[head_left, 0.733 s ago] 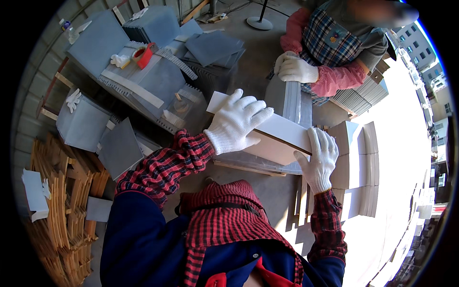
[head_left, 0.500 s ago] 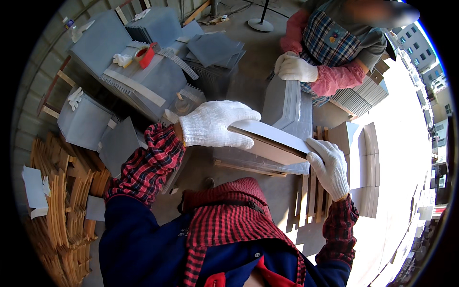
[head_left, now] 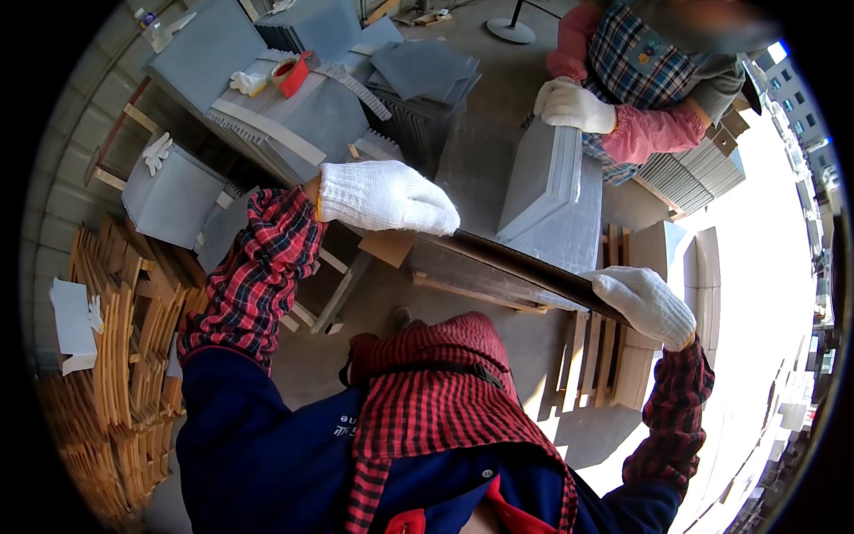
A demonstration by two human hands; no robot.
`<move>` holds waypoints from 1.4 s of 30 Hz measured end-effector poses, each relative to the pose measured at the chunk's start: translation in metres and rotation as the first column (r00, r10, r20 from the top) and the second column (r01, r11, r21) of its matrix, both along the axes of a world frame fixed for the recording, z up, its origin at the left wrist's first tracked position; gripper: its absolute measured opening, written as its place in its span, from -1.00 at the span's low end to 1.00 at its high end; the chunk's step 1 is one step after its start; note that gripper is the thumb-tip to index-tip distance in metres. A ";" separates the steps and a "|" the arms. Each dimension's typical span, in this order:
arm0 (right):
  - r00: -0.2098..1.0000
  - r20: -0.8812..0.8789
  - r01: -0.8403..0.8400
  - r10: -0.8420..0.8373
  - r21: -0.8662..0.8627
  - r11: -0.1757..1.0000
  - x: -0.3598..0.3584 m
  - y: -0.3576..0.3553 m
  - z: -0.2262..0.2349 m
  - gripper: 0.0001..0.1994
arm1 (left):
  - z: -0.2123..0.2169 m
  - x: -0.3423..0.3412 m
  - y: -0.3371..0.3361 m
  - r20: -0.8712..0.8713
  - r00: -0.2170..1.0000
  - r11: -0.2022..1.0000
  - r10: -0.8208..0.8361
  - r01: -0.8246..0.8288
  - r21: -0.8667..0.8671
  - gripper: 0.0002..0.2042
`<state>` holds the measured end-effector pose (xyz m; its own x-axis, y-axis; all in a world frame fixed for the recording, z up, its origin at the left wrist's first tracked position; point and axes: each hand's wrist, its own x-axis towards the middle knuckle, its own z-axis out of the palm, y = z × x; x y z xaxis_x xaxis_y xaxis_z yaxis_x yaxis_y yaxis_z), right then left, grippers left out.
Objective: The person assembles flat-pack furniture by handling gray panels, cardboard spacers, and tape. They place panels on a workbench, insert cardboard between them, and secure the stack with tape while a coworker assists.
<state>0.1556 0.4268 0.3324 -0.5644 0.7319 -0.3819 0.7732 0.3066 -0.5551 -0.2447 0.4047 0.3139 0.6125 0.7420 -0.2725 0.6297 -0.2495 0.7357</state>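
Observation:
A cardboard piece, seen almost edge-on as a dark brown strip, spans the space in front of me between both gloved hands. My left hand, in a white knitted glove, is closed on its left end. Closed round the opposite, lower end is my right hand, gloved the same way. A brown flat patch shows under my left wrist; whether it belongs to the same cardboard I cannot tell. Just beyond, grey panels stand on a wrapped grey stack, a co-worker's gloved hand on their top edge.
Stacks of grey panels fill the far left, with a red tape dispenser on one. Wooden slats are piled at the left. A wooden pallet and pale stacked cartons lie to the right. The co-worker stands opposite.
The cardboard has turned, so its white face no longer shows and its brown edge does. My hands are farther apart, the left shifted left, the right shifted right. The whole view has shifted slightly.

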 end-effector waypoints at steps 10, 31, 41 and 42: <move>0.992 0.026 -0.120 0.122 0.459 0.880 0.003 0.017 -0.020 -0.58 | -0.022 -0.002 0.029 -0.034 0.990 0.848 -0.140 0.137 0.512 -0.78; 0.993 -0.116 0.034 0.005 0.330 0.943 0.005 0.037 -0.065 -0.72 | -0.043 0.047 -0.036 -0.231 0.973 0.753 -0.005 0.156 0.640 0.03; 0.969 0.195 -0.240 0.153 0.892 0.382 -0.002 -0.016 -0.075 -0.23 | -0.060 0.064 -0.026 -0.136 0.958 0.632 0.251 -0.055 0.773 -0.18; 0.975 0.176 -0.221 0.136 0.839 0.498 0.002 -0.018 -0.079 -0.19 | -0.058 0.062 -0.029 -0.112 0.961 0.642 0.252 -0.080 0.762 -0.18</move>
<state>0.1580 0.4091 0.2536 -0.7218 0.6148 0.3177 0.6717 0.7330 0.1076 -0.1832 0.3755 0.2557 0.4580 0.8279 0.3237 0.8191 -0.5345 0.2084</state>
